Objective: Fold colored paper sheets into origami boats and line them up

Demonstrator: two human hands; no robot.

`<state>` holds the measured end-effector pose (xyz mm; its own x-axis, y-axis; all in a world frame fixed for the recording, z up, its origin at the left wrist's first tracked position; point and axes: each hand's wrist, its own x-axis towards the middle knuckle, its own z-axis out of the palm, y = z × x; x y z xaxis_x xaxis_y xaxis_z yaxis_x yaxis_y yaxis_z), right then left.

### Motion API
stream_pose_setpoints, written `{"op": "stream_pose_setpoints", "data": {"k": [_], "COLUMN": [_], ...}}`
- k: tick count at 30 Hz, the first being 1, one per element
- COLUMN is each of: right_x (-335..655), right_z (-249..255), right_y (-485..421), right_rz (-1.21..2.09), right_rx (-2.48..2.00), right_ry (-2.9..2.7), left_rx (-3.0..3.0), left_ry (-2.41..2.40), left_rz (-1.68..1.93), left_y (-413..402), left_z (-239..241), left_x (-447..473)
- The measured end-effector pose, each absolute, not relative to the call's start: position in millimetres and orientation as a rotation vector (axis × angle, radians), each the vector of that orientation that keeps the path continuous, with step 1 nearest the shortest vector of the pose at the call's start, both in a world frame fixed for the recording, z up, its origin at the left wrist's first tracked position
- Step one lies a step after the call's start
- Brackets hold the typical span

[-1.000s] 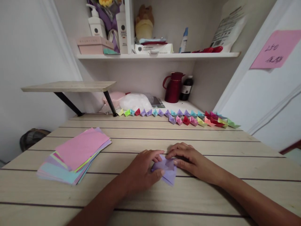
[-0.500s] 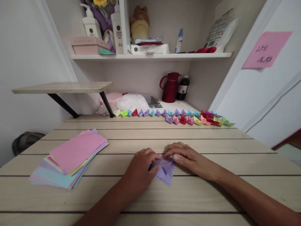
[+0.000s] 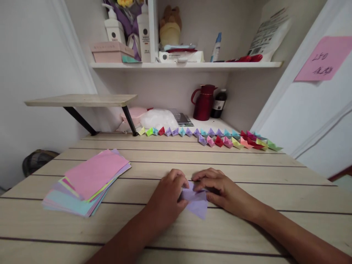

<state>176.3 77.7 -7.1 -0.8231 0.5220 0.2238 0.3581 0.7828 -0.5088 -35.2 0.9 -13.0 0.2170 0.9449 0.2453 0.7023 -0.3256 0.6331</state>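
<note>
A partly folded piece of purple paper (image 3: 198,206) lies on the wooden table between my hands, one pointed corner facing me. My left hand (image 3: 172,190) grips its left side, thumb near the lower edge and fingers curled above. My right hand (image 3: 217,186) bends over the upper right side, its fingertips on the paper and its thumb at the right edge. The fingers hide part of the folds. Farther back, small folded paper boats (image 3: 219,141) in many colours stand in rows along the table's rear.
A fanned stack of coloured paper sheets (image 3: 96,176) lies at the left. Behind it a small raised shelf (image 3: 82,99) stands on black legs. A red jug (image 3: 204,103) and a dark bottle (image 3: 219,103) stand at the back, under a white shelf (image 3: 187,65).
My right fingers have bent and shifted on the paper, the thumb now at its right edge. The purple paper's folded upper part looks flatter. The whole view has swung slightly left.
</note>
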Motion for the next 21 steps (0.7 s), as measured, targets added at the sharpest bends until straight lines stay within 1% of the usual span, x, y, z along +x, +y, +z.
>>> {"op": "stream_pose_setpoints", "data": {"k": [4,9,16,21], "right_x": [177,175,174,171], "right_z": [-8,-5,-3,-7], "right_y": [77,74,74,72], "right_rz": [0.65,0.722,0.718,0.667], "right_rx": [-0.702,-0.746,-0.823,-0.901], "right_ry": [-2.611,-2.562,-2.563,-2.491], "left_rx": [2.086,2.083,2.083,2.028], "left_ry": [1.602,1.62,1.615,1.696], "left_rz": [0.795,0.805,0.802,0.825], "left_y": [-4,-3,-2,0], "left_z": [-9,-12,-9,-9], "left_x": [-40,-44,-47,-41]}}
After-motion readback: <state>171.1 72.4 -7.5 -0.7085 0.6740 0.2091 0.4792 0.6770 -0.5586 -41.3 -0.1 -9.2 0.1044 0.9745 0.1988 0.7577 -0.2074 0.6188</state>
